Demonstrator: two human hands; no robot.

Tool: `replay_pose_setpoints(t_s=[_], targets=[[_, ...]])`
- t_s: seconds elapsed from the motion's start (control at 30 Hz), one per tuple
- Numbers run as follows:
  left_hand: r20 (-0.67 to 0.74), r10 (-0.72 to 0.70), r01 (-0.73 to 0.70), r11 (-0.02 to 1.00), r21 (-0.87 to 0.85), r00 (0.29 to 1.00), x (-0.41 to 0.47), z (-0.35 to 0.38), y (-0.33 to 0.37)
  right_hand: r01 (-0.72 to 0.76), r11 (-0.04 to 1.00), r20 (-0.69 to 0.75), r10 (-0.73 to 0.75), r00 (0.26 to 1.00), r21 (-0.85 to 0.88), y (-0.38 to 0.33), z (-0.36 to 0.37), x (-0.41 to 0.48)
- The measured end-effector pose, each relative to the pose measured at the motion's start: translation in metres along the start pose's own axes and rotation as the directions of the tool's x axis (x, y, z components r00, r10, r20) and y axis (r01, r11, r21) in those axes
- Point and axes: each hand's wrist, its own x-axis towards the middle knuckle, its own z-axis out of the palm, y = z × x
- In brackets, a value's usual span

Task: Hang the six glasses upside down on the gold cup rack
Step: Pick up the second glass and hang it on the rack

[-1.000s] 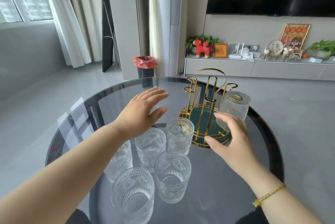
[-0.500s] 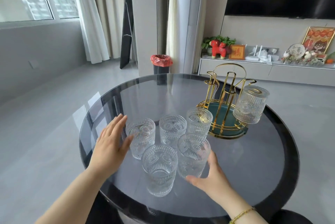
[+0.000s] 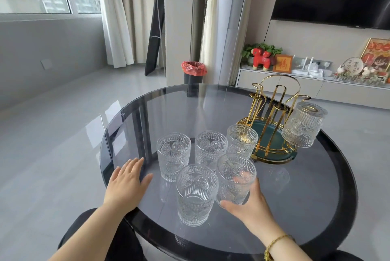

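Note:
The gold cup rack (image 3: 272,110) with its green base stands at the table's far right. One embossed glass (image 3: 302,125) hangs upside down on its right arm. Several more glasses stand upright in a cluster on the table, among them a far-left one (image 3: 173,155), a middle one (image 3: 210,146) and one beside the rack (image 3: 241,140). My right hand (image 3: 251,208) grips the near-right glass (image 3: 235,178) around its lower part. My left hand (image 3: 126,182) rests flat and empty on the table, left of the nearest glass (image 3: 196,193).
The round dark glass table (image 3: 295,197) has a thick black rim close to me. Beyond it are a bin with a red liner (image 3: 193,72), a low TV shelf with ornaments (image 3: 312,74) and grey floor to the left.
My right hand came back from the rack and closed around the near-right glass. My left hand dropped from above the glasses to the table at their left. The view swung left.

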Motion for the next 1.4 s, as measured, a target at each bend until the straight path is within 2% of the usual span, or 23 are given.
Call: replay_pose_setpoints(t_s=[0.2, 0.4, 0.6, 0.73, 0.83, 0.93, 1.07, 1.2, 1.4], targets=[[0.027, 0.005, -0.006, 0.999, 0.032, 1.0, 0.0, 0.0, 0.0, -0.008, 0.991, -0.062, 0.016, 0.998, 0.132, 0.005, -0.005, 0.0], [-0.05, -0.04, 0.028, 0.976, -0.216, 0.998, -0.001, -0.019, 0.008, 0.134, 0.958, -0.147, -0.098, 0.984, 0.255, -0.007, -0.028, 0.002], [-0.324, 0.049, -0.168, 0.922, -0.35, 0.945, 0.028, -0.072, 0.053, 0.201, 0.942, -0.234, -0.139, 0.962, 0.269, -0.028, -0.076, 0.005], [-0.392, 0.193, -0.328, 0.891, -0.314, 0.9, 0.056, -0.102, 0.1, 0.167, 0.958, -0.306, -0.09, 0.948, 0.235, -0.032, -0.109, 0.012], [-0.361, 0.355, -0.464, 0.839, -0.284, 0.862, 0.069, -0.107, 0.142, 0.167, 0.974, -0.378, -0.097, 0.92, 0.156, -0.036, -0.129, 0.023], [-0.311, 0.484, -0.562, 0.788, -0.25, 0.818, 0.08, -0.1, 0.18, 0.186, 0.969, -0.394, -0.109, 0.912, 0.163, -0.038, -0.148, 0.037], [-0.096, 0.632, -0.639, 0.758, -0.131, 0.769, 0.093, -0.079, 0.219, 0.095, 0.995, -0.375, -0.104, 0.921, -0.041, -0.048, -0.165, 0.054], [0.111, 0.653, -0.655, 0.755, -0.026, 0.749, 0.108, -0.062, 0.24, 0.113, 0.985, -0.386, -0.156, 0.909, -0.133, -0.073, -0.171, 0.07], [0.193, 0.627, -0.634, 0.773, -0.033, 0.754, 0.127, -0.053, 0.251, 0.162, 0.967, -0.311, -0.218, 0.925, -0.197, -0.101, -0.175, 0.088]])
